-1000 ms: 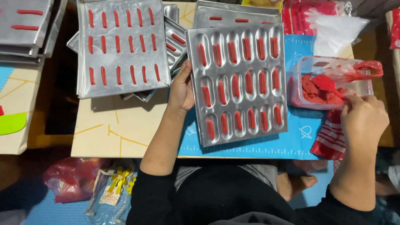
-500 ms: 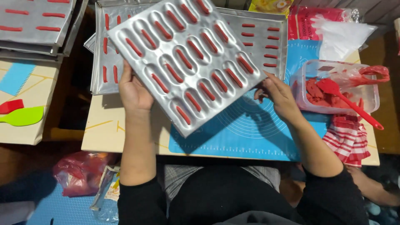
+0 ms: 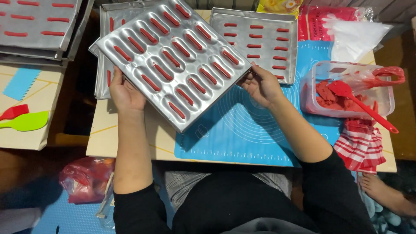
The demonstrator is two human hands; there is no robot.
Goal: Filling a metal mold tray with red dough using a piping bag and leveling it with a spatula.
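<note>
I hold a silver metal mould tray [image 3: 173,60] with rows of oval hollows, each with a red strip of dough in it. The tray is lifted and turned at an angle above the blue silicone mat [image 3: 247,130]. My left hand [image 3: 125,93] grips its near-left edge. My right hand [image 3: 260,84] grips its right corner. Another tray [image 3: 264,37] with red strips lies flat behind it on the table.
A clear plastic tub [image 3: 346,89] with red dough and a red spatula [image 3: 362,104] stands at the right, above a red-and-white cloth [image 3: 359,145]. More filled trays [image 3: 37,21] are stacked at the far left. A green spatula [image 3: 24,122] lies on the left table.
My right hand left the tub and took the tray's right side. Both hands lifted the tray off the mat, swung it left and tilted it.
</note>
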